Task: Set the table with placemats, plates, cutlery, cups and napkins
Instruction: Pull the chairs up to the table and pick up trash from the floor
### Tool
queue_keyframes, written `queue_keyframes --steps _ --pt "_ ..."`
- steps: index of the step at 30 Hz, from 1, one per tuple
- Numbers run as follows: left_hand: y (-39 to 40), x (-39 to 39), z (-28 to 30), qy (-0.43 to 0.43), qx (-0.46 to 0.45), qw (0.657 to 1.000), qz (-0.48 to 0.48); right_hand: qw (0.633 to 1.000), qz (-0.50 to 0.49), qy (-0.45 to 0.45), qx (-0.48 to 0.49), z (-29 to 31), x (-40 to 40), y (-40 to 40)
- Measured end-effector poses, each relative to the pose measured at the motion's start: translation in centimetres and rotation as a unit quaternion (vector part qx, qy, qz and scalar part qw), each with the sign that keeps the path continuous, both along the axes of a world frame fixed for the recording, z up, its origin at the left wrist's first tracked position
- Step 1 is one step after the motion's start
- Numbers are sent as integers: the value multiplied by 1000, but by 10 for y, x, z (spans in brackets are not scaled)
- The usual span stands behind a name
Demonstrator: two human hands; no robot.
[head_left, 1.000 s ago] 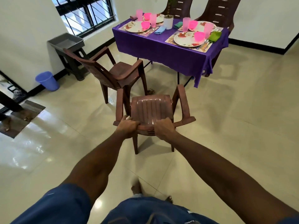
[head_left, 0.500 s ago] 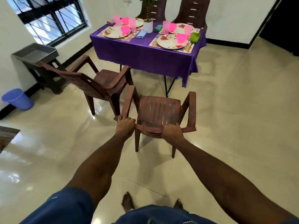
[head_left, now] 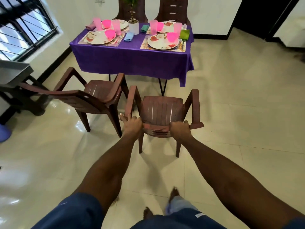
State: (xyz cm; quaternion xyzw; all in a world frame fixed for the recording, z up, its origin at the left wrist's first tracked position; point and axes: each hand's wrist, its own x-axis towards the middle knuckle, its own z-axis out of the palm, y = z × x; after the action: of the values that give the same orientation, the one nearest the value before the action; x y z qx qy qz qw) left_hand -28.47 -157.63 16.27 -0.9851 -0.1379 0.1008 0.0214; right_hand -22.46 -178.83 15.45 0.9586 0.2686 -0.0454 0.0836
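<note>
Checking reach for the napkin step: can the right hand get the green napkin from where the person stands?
Probably not. The right hand grips the chair, which stands between the person and the table; the green napkin lies far across it.

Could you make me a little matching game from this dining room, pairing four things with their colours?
Things:
1. tablecloth
2. chair held by both hands
3. napkin at the table's right edge
4. plant pot

Colours:
A. white
B. brown
C. purple
D. green

Pairs: 1-C, 2-B, 3-D, 4-A
</note>
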Motion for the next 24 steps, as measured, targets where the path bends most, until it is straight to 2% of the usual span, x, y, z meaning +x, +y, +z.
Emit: queue_keyframes --steps 11,18,24 --pt "38 62 -3 -31 -11 999 -22 1000 -25 -9 6 -9 68 36" --pt "111 110 -5 -18 -44 999 -2 999 -22 -12 39 -10 101 102" --pt "108 141 -4 8 -81 997 -18 999 -33 6 32 -11 137 100"
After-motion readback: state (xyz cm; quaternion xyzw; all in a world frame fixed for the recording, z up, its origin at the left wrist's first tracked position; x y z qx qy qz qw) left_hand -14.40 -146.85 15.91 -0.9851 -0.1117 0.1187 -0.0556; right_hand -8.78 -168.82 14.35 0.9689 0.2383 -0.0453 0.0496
